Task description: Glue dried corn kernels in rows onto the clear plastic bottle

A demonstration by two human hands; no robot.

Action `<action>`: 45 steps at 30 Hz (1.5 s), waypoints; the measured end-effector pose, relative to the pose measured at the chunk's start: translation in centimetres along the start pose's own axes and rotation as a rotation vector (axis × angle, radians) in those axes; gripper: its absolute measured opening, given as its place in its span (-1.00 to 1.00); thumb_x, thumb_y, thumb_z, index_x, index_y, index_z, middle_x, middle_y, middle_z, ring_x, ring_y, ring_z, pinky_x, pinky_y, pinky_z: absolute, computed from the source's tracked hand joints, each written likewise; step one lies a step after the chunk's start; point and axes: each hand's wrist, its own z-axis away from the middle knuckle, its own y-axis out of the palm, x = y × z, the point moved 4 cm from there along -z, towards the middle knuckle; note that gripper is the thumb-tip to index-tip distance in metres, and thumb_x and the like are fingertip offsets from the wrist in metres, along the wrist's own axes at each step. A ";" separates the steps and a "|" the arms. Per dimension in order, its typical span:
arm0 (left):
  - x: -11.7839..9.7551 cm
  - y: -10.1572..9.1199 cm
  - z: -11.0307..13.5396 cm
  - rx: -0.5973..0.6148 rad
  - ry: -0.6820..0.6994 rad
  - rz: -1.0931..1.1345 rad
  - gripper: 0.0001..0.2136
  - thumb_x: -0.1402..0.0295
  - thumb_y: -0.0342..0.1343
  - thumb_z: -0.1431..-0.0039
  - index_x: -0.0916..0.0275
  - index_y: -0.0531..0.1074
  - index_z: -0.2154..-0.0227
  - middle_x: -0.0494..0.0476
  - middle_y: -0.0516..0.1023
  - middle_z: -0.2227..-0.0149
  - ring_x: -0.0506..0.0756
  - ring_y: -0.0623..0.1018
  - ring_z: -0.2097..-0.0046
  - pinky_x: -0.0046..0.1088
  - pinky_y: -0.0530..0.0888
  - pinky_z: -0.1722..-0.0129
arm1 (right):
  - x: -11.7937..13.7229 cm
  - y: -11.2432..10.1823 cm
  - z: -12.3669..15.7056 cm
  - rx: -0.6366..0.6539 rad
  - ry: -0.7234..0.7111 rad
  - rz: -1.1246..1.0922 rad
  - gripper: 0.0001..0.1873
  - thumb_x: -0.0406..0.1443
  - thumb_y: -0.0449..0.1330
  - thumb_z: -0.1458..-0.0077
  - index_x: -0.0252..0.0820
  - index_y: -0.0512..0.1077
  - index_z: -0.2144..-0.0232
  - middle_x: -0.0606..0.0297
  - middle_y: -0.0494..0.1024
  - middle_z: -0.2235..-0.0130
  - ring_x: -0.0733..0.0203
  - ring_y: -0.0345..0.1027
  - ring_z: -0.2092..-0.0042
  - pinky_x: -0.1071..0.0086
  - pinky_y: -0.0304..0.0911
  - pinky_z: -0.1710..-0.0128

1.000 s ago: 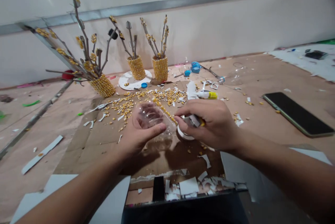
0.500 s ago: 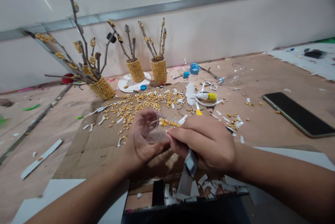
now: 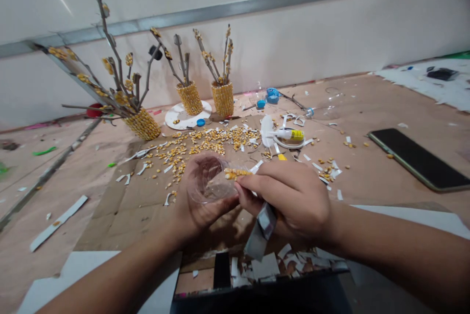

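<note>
My left hand (image 3: 200, 206) is wrapped around a clear plastic cup (image 3: 210, 191), tilted so that its open mouth faces me. A short band of yellow corn kernels (image 3: 235, 173) runs along the cup's side. My right hand (image 3: 290, 196) is closed, its thumb and forefinger pinched at the cup's edge just below those kernels; whether a kernel sits between the fingertips is hidden. A flat grey tool (image 3: 259, 235) with a wide blade-like end sticks out beneath the right palm. Loose corn kernels (image 3: 209, 140) are spread on the brown cardboard (image 3: 128, 206) beyond my hands.
Three kernel-covered pots (image 3: 223, 99) holding twigs stand at the back; one rests on a white disc (image 3: 172, 119). A glue bottle (image 3: 290, 134) lies ahead of my right hand. A phone (image 3: 418, 157) is at the right. White scraps (image 3: 264, 266) lie near the dark front edge.
The grey tool under my right hand has swung slightly up and left. The cup has turned a little in my left hand, its mouth showing more clearly.
</note>
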 end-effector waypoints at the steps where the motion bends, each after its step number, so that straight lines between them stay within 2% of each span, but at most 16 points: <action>1: -0.1 0.0 0.0 0.002 0.016 -0.006 -0.43 0.31 0.55 -0.01 0.03 0.40 -0.03 0.09 0.60 0.01 0.21 0.65 0.00 -0.16 0.66 -0.05 | 0.0 0.0 0.0 0.001 0.001 -0.005 -0.72 -0.36 0.14 -0.42 -0.25 0.58 0.34 0.29 0.52 0.48 0.28 0.24 0.45 0.33 0.12 0.44; 8: 0.0 -0.1 -0.3 0.020 0.121 -0.038 -0.43 0.26 0.56 -0.03 0.06 0.42 -0.05 0.10 0.61 0.00 0.20 0.67 -0.01 -0.15 0.67 -0.05 | -0.1 0.1 0.1 0.011 0.003 -0.053 -0.66 -0.37 0.12 -0.42 -0.20 0.51 0.44 0.28 0.50 0.47 0.27 0.25 0.44 0.33 0.10 0.42; 12: 0.3 -0.2 -0.3 0.013 0.131 -0.046 -0.41 0.27 0.56 -0.02 0.05 0.42 -0.06 0.11 0.61 0.00 0.21 0.67 -0.01 -0.14 0.68 -0.04 | -0.1 0.2 0.1 0.015 0.003 -0.043 -0.67 -0.37 0.12 -0.42 -0.20 0.50 0.43 0.28 0.50 0.47 0.27 0.25 0.44 0.33 0.09 0.42; 15: 0.3 -0.2 -0.2 0.013 0.083 -0.052 -0.39 0.25 0.58 0.00 0.05 0.40 -0.07 0.13 0.59 -0.01 0.23 0.65 -0.04 -0.10 0.65 -0.10 | -0.1 0.1 0.2 0.012 0.001 -0.048 -0.72 -0.37 0.14 -0.39 -0.20 0.51 0.40 0.27 0.53 0.45 0.25 0.31 0.43 0.33 0.15 0.41; 18: 0.5 -0.3 -0.1 0.018 -0.025 0.021 -0.32 0.24 0.55 -0.06 0.02 0.32 -0.17 0.17 0.58 -0.08 0.27 0.62 -0.14 -0.04 0.58 -0.21 | -0.3 -0.3 0.1 -0.033 0.039 -0.060 -0.84 -0.37 0.22 -0.35 -0.21 0.55 0.31 0.26 0.58 0.42 0.25 0.38 0.41 0.35 0.25 0.40; 20: 0.9 -0.5 -0.3 0.014 -0.084 0.068 -0.27 0.24 0.54 -0.09 0.00 0.26 -0.23 0.19 0.57 -0.13 0.27 0.59 -0.21 -0.05 0.54 -0.26 | -1.0 -0.7 -0.1 -0.089 0.104 -0.058 -0.90 -0.37 0.25 -0.33 -0.18 0.56 0.28 0.29 0.60 0.41 0.26 0.39 0.42 0.37 0.29 0.40; 23: 2.1 -1.5 -1.2 0.021 -0.133 0.068 -0.31 0.24 0.53 -0.11 0.01 0.26 -0.21 0.20 0.57 -0.16 0.25 0.59 -0.23 -0.07 0.53 -0.28 | -2.9 -1.0 -0.3 -0.155 0.204 -0.062 -0.86 -0.37 0.25 -0.31 -0.12 0.55 0.33 0.31 0.59 0.44 0.27 0.36 0.46 0.35 0.26 0.43; 25: 3.2 -2.4 -2.1 0.040 -0.105 0.046 -0.31 0.24 0.54 -0.09 0.06 0.29 -0.18 0.23 0.56 -0.17 0.26 0.60 -0.23 -0.05 0.52 -0.30 | -4.5 -1.0 -0.4 -0.196 0.252 -0.065 -0.84 -0.36 0.27 -0.27 -0.11 0.53 0.39 0.34 0.55 0.48 0.27 0.32 0.48 0.34 0.21 0.44; 28: 4.9 -3.4 -3.3 0.071 -0.086 -0.012 -0.33 0.22 0.55 -0.07 0.08 0.34 -0.18 0.27 0.46 -0.30 0.29 0.55 -0.31 -0.02 0.49 -0.35 | -6.6 -0.4 -0.2 -0.205 0.330 -0.053 -0.78 -0.36 0.27 -0.24 -0.13 0.49 0.49 0.40 0.42 0.54 0.32 0.19 0.52 0.35 0.10 0.46; 32: 6.1 -3.7 -3.9 0.129 -0.094 -0.014 -0.30 0.24 0.54 -0.10 0.07 0.30 -0.23 0.23 0.55 -0.18 0.26 0.58 -0.27 0.04 0.44 -0.40 | -8.1 0.5 0.2 -0.176 0.393 -0.050 -0.72 -0.34 0.26 -0.21 -0.17 0.45 0.56 0.44 0.31 0.60 0.36 0.09 0.55 0.36 0.01 0.47; 35: 6.0 -3.7 -3.9 0.131 -0.082 0.007 -0.24 0.26 0.55 -0.08 0.06 0.28 -0.26 0.26 0.54 -0.21 0.27 0.57 -0.29 0.07 0.41 -0.41 | -8.5 0.9 0.5 -0.153 0.423 -0.057 -0.75 -0.34 0.27 -0.17 -0.18 0.46 0.56 0.44 0.33 0.60 0.36 0.10 0.54 0.37 0.00 0.47; 38: 5.6 -3.7 -3.7 0.132 -0.079 -0.019 -0.17 0.24 0.58 -0.03 0.06 0.27 -0.31 0.31 0.54 -0.24 0.32 0.57 -0.29 0.10 0.47 -0.37 | -8.7 1.2 0.7 -0.131 0.445 -0.054 -0.75 -0.32 0.28 -0.17 -0.18 0.47 0.56 0.43 0.35 0.59 0.34 0.12 0.53 0.37 0.01 0.46; 42: 5.2 -3.6 -3.9 0.123 -0.077 -0.003 -0.22 0.21 0.57 -0.06 0.06 0.31 -0.29 0.27 0.57 -0.19 0.29 0.61 -0.24 0.06 0.52 -0.32 | -8.3 1.7 0.6 -0.080 0.396 -0.111 -0.86 -0.36 0.27 -0.17 -0.18 0.55 0.45 0.39 0.48 0.53 0.32 0.24 0.50 0.39 0.11 0.44; 45: 4.7 -3.0 -4.4 0.083 -0.051 0.095 -0.22 0.20 0.58 -0.03 0.05 0.32 -0.26 0.24 0.57 -0.18 0.27 0.62 -0.23 -0.01 0.53 -0.32 | -8.2 2.0 0.6 -0.069 0.365 -0.118 -0.89 -0.38 0.27 -0.16 -0.17 0.56 0.42 0.39 0.52 0.51 0.32 0.24 0.49 0.39 0.14 0.42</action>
